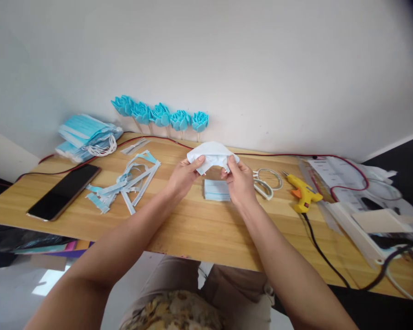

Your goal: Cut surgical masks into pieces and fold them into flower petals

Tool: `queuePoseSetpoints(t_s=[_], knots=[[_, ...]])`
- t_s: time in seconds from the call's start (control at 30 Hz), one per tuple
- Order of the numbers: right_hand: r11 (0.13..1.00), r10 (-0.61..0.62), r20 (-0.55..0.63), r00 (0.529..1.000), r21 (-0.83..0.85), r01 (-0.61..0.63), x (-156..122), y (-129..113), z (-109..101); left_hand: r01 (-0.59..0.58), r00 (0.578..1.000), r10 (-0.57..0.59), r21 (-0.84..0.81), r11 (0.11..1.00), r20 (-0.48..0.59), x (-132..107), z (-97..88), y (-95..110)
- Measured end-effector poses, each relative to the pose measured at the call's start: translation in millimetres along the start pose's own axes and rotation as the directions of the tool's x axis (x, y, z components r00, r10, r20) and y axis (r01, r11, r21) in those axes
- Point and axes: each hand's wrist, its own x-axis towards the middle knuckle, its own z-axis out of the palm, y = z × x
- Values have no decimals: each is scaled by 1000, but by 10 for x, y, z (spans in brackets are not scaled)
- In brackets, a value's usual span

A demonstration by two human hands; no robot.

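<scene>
My left hand [184, 176] and my right hand [239, 178] both pinch a pale blue-white face mask piece [211, 153], holding it spread above the wooden table [192, 224]. The left fingers grip its left edge, the right fingers its right edge. Below the hands lies a small stack of folded blue mask pieces [216, 189]. White-handled scissors [266, 182] rest just right of my right hand.
Five blue flowers on sticks [161, 114] lean on the wall. A pile of blue masks [86, 136], cut strips [129, 179] and a phone [64, 191] lie at the left. A yellow glue gun [303, 192], red cable [278, 155], papers and boxes [361, 201] sit at the right.
</scene>
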Motion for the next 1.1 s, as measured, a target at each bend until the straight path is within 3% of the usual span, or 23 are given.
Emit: queuePoseSetpoints(t_s=[0.13, 0.27, 0.57, 0.73, 0.87, 1.1], knots=[[987, 162, 144, 976, -32, -159, 13, -34, -28, -57, 998, 55, 104, 993, 21, -20, 9, 10], [971, 239, 190, 952, -75, -228, -28, -50, -9, -59, 997, 43, 240, 969, 71, -68, 53, 4], [988, 124, 127, 984, -107, -111, -48, -8, 21, -92, 993, 71, 244, 966, 92, -56, 35, -45], [993, 113, 183, 977, 10, -117, -84, 1, 53, -29, 987, 19, 59, 998, 160, -76, 57, -35], [990, 140, 223, 965, -14, -140, -75, -36, 44, -31, 978, 17, 65, 997, 206, -63, 33, -21], [989, 117, 113, 987, -107, -105, -12, -25, 13, -20, 997, 12, 105, 994, 72, -17, -4, -41]])
